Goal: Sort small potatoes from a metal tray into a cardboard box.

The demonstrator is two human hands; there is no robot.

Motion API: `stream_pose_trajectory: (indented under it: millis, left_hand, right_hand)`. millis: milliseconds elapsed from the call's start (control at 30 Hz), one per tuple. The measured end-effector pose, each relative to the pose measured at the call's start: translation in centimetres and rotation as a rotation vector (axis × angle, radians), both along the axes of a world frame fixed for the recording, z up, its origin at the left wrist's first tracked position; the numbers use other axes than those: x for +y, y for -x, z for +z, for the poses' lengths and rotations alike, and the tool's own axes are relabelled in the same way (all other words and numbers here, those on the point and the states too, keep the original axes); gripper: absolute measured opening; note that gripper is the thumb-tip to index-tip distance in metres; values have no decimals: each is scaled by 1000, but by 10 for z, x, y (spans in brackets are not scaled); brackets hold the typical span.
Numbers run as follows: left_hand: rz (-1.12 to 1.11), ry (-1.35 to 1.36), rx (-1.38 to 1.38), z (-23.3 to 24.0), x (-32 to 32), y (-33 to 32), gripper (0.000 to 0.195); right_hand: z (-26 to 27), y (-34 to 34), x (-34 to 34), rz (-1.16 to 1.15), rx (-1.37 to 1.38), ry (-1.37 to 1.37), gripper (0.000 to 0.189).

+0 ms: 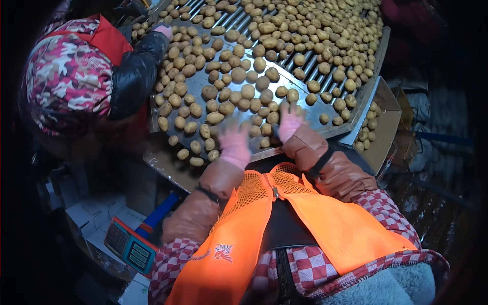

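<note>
Potatoes lie spread over a sloping metal sorting table. My left hand, in a pink glove, is among the potatoes near the table's front edge; its fingers point forward and are blurred by motion. To its right, my right hand, also in a pink glove, touches potatoes with its fingers apart. Neither hand shows a potato held in its grip. Between the two hands sit several potatoes. At the front left, more potatoes lie by the table's lip, above an open cardboard box.
Metal bars at the back carry a dense heap of potatoes. Right of the table stands a cardboard box with potatoes inside. On the left, a co-worker in a patterned hood reaches in with a gloved hand. A digital scale stands lower left.
</note>
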State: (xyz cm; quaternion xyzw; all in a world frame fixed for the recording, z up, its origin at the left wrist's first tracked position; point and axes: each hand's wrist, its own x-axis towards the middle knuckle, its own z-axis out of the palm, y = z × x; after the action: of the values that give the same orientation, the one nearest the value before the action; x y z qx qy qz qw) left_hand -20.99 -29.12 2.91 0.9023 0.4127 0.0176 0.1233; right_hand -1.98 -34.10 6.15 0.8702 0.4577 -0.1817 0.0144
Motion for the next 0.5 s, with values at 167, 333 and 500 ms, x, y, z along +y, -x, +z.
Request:
stream_pose_trajectory:
  millis: [167, 333, 500]
  left_hand:
    - [-150, -109, -174, -16, 34, 13, 57]
    - [245, 5, 7, -10, 55, 75, 54]
    - [339, -162, -98, -15, 117, 54, 55]
  right_hand:
    - [-18, -16, 15, 292, 361, -238, 55]
    - [-22, -93, 39, -50, 394, -630, 46]
    - [-34, -60, 54, 172, 296, -277, 47]
